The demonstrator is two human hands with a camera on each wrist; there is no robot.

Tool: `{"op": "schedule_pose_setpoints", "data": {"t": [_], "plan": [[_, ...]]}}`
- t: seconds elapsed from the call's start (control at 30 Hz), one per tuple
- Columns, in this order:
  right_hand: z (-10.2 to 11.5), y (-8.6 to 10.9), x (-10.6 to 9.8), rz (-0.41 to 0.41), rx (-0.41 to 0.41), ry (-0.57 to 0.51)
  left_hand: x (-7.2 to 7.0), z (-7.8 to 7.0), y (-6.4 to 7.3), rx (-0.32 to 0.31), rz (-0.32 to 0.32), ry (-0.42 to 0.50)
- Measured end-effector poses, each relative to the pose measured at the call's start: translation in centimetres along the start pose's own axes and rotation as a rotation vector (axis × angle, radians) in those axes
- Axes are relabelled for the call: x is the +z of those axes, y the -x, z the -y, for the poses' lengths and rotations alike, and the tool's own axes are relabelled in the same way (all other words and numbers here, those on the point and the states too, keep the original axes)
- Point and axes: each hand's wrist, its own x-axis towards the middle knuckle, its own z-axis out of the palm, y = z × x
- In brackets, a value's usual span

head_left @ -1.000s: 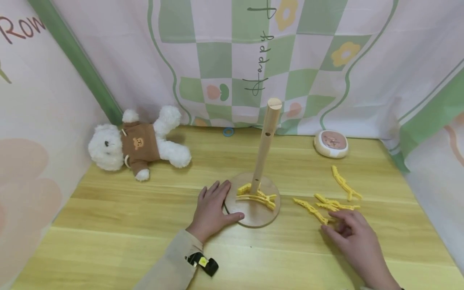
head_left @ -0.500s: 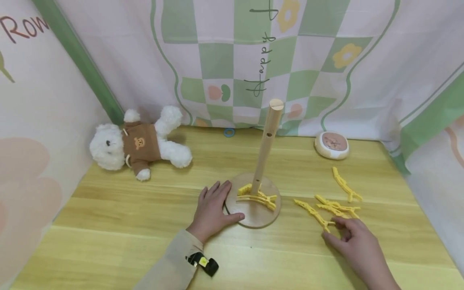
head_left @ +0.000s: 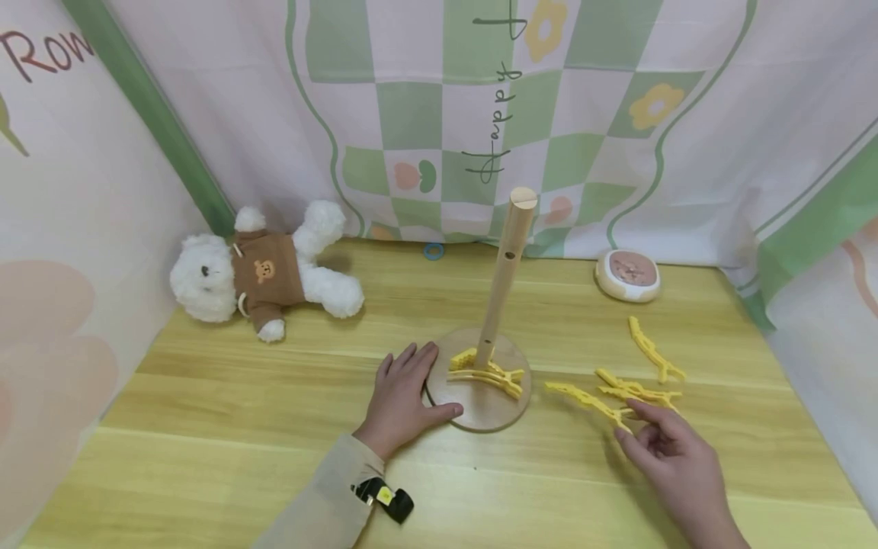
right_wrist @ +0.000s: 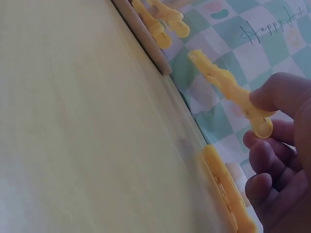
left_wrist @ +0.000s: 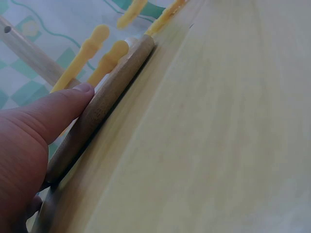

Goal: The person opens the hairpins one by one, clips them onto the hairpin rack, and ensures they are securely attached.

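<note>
My right hand (head_left: 686, 461) pinches a yellow alligator hair clip (head_left: 583, 398) by its handle end, between thumb and fingertips. In the right wrist view that clip (right_wrist: 221, 82) is raised off the table, its long end pointing away from the hand. My left hand (head_left: 405, 400) rests with spread fingers on the left side of a round wooden base (head_left: 469, 415); in the left wrist view the thumb (left_wrist: 73, 99) lies at its rim. An upright wooden post (head_left: 499, 297) with holes rises from this base. Several yellow clips (head_left: 488, 375) lie on the base around the post's foot.
More yellow clips (head_left: 634, 390) lie just beyond my right hand, and one clip (head_left: 652, 349) sits farther back. A white-and-pink rounded device (head_left: 627, 274) is at the back right. A plush dog (head_left: 267, 271) lies at the left; a blue ring (head_left: 433, 251) is by the curtain.
The right hand has taken hold of the nearest yellow clip and lifted it off the table, its far end swinging slightly left. The left hand and the wooden stand have stayed put.
</note>
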Motion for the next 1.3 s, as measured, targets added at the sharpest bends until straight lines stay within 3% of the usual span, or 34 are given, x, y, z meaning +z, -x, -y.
{"op": "schedule_pose_setpoints", "data": {"t": [0.13,0.3,0.57,1.03,1.3], "plan": [[0.2,-0.2,0.3,0.0,-0.081,-0.012,0.0,0.0,0.0,0.004,0.0,-0.005],[0.8,-0.3,0.6,0.001,-0.125,-0.006,-0.1,0.0,0.0,0.01,0.001,-0.002],[1.3,-1.1,2.0,-0.009,-0.298,-0.018,-0.3,-0.1,0.2,0.007,-0.002,0.009],[2.8,-2.2,3.7,0.034,-0.314,-0.015,-0.2,-0.2,0.1,0.018,0.0,-0.01],[2.4,-2.5,4.9,0.05,-0.299,-0.031,-0.1,-0.1,0.2,0.018,-0.004,-0.003]]}}
